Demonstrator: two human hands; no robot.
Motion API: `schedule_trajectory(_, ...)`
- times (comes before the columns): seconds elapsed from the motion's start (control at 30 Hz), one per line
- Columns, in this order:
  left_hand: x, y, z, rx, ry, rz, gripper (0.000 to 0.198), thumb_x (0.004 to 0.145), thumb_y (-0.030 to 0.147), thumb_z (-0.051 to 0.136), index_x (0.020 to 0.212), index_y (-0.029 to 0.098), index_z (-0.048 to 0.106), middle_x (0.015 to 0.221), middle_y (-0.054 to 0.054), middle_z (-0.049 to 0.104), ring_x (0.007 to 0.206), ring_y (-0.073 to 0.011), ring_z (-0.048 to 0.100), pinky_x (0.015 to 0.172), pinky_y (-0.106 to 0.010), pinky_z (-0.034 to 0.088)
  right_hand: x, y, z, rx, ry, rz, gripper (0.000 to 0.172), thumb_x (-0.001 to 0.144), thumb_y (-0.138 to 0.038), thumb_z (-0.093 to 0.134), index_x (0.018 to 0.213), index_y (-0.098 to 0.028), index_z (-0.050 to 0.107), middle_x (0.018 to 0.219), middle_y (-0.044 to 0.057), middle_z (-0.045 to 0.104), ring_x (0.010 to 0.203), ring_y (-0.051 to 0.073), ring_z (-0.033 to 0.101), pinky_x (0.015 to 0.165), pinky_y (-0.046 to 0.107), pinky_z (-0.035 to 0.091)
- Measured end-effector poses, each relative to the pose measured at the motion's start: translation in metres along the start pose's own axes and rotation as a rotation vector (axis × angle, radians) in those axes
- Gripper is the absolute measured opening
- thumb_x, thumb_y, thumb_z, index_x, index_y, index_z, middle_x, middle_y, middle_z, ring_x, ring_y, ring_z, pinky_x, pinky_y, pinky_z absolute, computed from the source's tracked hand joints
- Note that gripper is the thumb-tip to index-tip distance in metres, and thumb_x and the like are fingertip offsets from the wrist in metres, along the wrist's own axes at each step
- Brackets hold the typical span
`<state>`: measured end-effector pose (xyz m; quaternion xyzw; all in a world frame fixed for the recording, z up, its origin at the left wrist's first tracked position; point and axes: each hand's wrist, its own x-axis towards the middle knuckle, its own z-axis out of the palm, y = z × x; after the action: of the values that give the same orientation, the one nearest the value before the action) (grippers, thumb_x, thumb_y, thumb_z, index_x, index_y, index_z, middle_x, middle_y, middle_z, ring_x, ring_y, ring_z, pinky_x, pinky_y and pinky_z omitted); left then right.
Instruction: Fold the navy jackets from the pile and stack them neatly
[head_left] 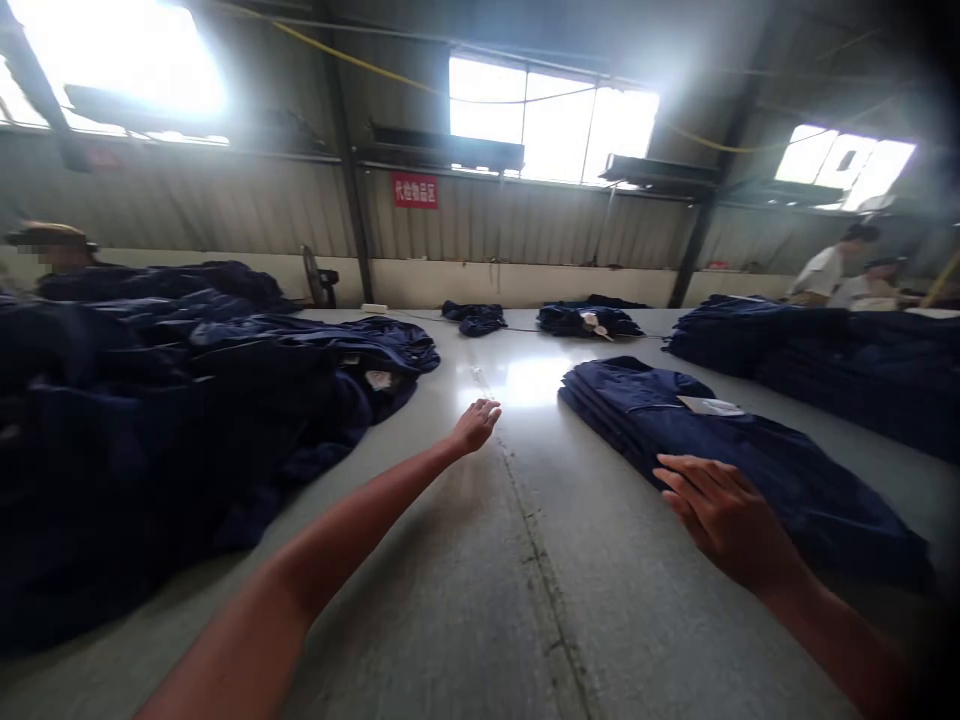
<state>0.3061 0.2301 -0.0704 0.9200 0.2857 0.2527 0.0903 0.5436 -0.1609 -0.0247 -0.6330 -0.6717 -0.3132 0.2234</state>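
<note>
Right hand (724, 515) open, empty, at the edge of folded navy garments (645, 420)
Left hand (474, 425) loosely open, holding nothing, over the pale worktable (480, 610)

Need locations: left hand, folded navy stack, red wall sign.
left hand (475, 428), head view, middle of the hand
folded stack (660, 430), head view, top garment
red sign (415, 190), head view, centre of the sign
</note>
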Motion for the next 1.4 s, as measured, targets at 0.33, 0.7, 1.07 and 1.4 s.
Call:
schedule_trajectory(0.33, -0.186, -0.084, -0.152, 0.28, 0.134, -0.246, 0.045, 0.101, 0.035, 0.051, 0.144, 0.021, 0.058, 0.158, -0.016, 0.048, 0.147, -0.0317, 0.045, 0.126, -0.051, 0.029, 0.172, -0.184, 0.127, 0.258, -0.253, -0.157, 0.038, 0.107, -0.031, 0.045, 0.137, -0.016, 0.062, 0.139, 0.016, 0.066, 0.124, 0.031, 0.063, 0.103, 0.05, 0.052)
schedule_trajectory(0.7, -0.316, -0.138, -0.19, 0.423, 0.161, -0.482, 0.047, 0.099, 0.04, 0.05, 0.143, 0.03, 0.062, 0.164, -0.013, 0.046, 0.155, -0.0385, 0.034, 0.128, -0.068, 0.013, 0.269, -0.38, 0.207, 0.539, -0.226, -0.356, 0.053, 0.104, -0.025, 0.049, 0.157, -0.02, 0.041, 0.158, 0.019, 0.048, 0.138, 0.032, 0.054, 0.108, 0.05, 0.05)
schedule_trajectory(1.07, -0.314, -0.148, -0.178, 0.424, 0.244, -0.446, 0.045, 0.1, 0.043, 0.052, 0.141, 0.029, 0.063, 0.156, -0.016, 0.053, 0.153, -0.0381, 0.038, 0.127, -0.07, 0.017, 0.394, -0.518, 0.17, 0.551, -0.002, -0.795, 0.065, 0.095, -0.013, 0.065, 0.154, -0.034, 0.049, 0.167, 0.008, 0.035, 0.151, 0.03, 0.035, 0.118, 0.049, 0.038)
schedule_trajectory(1.4, -0.312, -0.122, -0.193, 0.487, 0.326, -0.217, 0.039, 0.097, 0.025, 0.054, 0.135, 0.028, 0.062, 0.15, -0.011, 0.055, 0.145, -0.0295, 0.046, 0.12, -0.053, 0.038, 0.393, -0.451, 0.155, 0.307, -0.004, -0.854, 0.025, 0.092, -0.009, 0.063, 0.113, -0.021, 0.071, 0.124, 0.012, 0.06, 0.114, 0.028, 0.054, 0.097, 0.043, 0.043)
